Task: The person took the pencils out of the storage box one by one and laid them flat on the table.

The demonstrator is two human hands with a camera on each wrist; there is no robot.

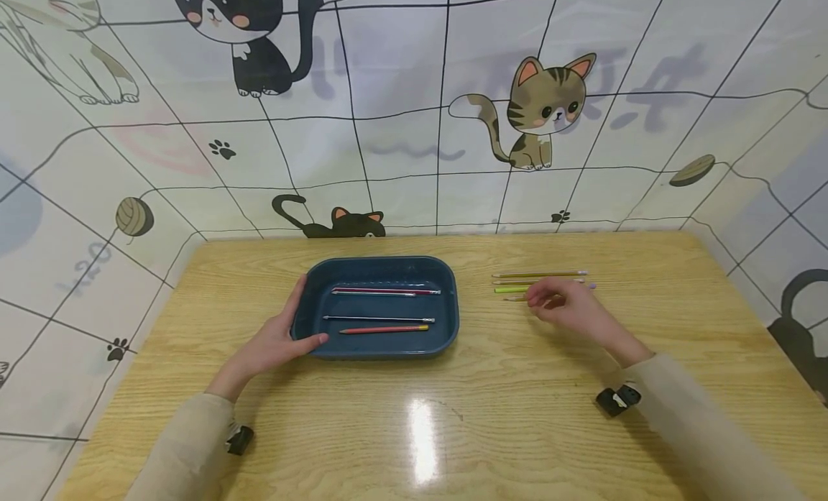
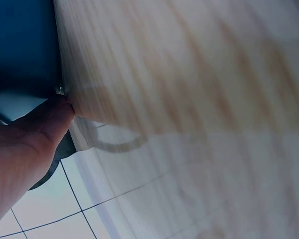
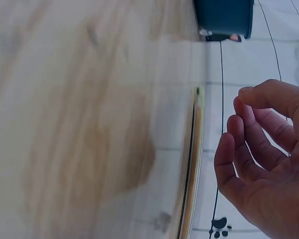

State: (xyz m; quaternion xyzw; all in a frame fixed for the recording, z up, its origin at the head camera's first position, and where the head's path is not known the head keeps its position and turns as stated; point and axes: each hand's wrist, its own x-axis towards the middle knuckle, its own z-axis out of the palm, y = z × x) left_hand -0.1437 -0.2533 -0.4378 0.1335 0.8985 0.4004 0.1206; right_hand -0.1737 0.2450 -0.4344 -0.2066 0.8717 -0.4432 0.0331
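My left hand [image 1: 277,341] holds a dark blue tray [image 1: 375,355] at its left end, the thumb at the near rim and the fingers along the left wall. In the left wrist view that hand [image 2: 32,132] lies against the tray's edge. Several slim pencils lie lengthwise inside, among them a red pencil [image 1: 383,330] nearest me. To the right of the tray, my right hand [image 1: 564,305] hovers over a row of pencils, including a yellow-green pencil [image 1: 507,290]. In the right wrist view its thumb and index fingertips meet with nothing between them, the other fingers loosely bent.
A wooden table [image 1: 511,422] carries everything, with a glare spot near its front. Behind it stands a white cat-print backdrop [image 1: 401,149] that also lines both sides. Small black devices sit at both wrists.
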